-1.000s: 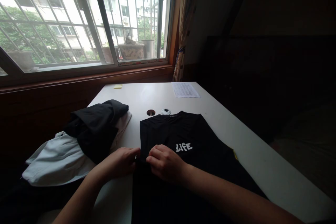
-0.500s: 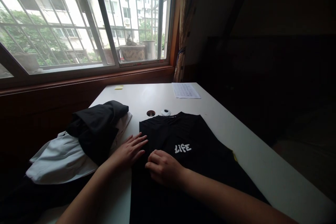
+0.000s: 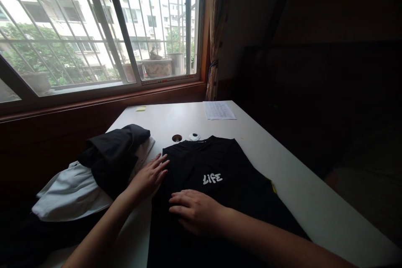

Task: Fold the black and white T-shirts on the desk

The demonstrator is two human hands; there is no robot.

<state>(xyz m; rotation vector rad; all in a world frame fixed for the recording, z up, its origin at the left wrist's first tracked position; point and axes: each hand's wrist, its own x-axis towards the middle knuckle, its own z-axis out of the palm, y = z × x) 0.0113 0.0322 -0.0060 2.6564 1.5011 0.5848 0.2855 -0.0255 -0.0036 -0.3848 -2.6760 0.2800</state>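
A black shirt (image 3: 248, 201) with white lettering on it lies spread on the white table (image 3: 163, 115), its neckline toward the far end. My left hand (image 3: 150, 176) rests at the shirt's left edge near the shoulder, fingers spread and holding nothing. Lower on the shirt, left of and below the lettering, my right hand (image 3: 196, 211) lies with its fingers extended over the black cloth and nothing held. Part of the right hand's underside is hidden.
Piled clothes, one black (image 3: 109, 155) and one white (image 3: 70, 194), lie at the table's left side. Farther back are a sheet of paper (image 3: 219, 110), a yellow note (image 3: 141, 108), a round hole (image 3: 176, 138) and a white round cover (image 3: 194, 137). A window is behind.
My right hand has gone from curled fingers to extended ones and sits slightly lower on the shirt. My left hand is a little nearer the shirt's shoulder. The view has shifted slightly.
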